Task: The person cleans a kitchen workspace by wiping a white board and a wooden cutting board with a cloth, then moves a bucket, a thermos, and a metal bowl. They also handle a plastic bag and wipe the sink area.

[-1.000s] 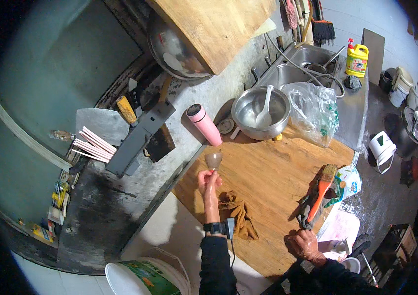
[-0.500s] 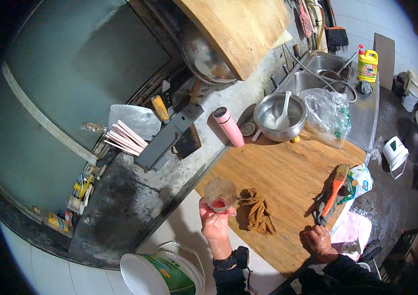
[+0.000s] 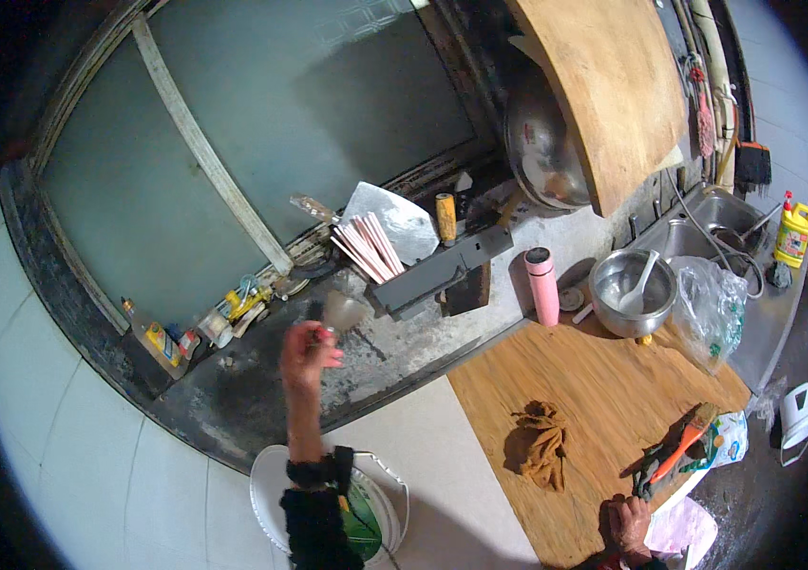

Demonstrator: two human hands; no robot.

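Observation:
Raised over the dark counter, my left hand is closed around the red end of a translucent, greyish cup-like thing with a flared shape. It is smeared by motion, so its exact kind does not show. My right hand rests on the near edge of the wooden board, fingers laid on the wood and holding nothing. Just beyond it lies a brush with an orange handle on a dark crumpled cloth. A brown crumpled cloth lies between my hands.
Below my left forearm stands a white bucket. Along the back are a grey metal box, a pink bottle, a steel bowl with a white spoon and a plastic bag. A sink is at the right.
My left hand has carried the translucent thing up and leftward from beside the board to over the dark counter. The view has swung left; my right hand remains at the board's edge.

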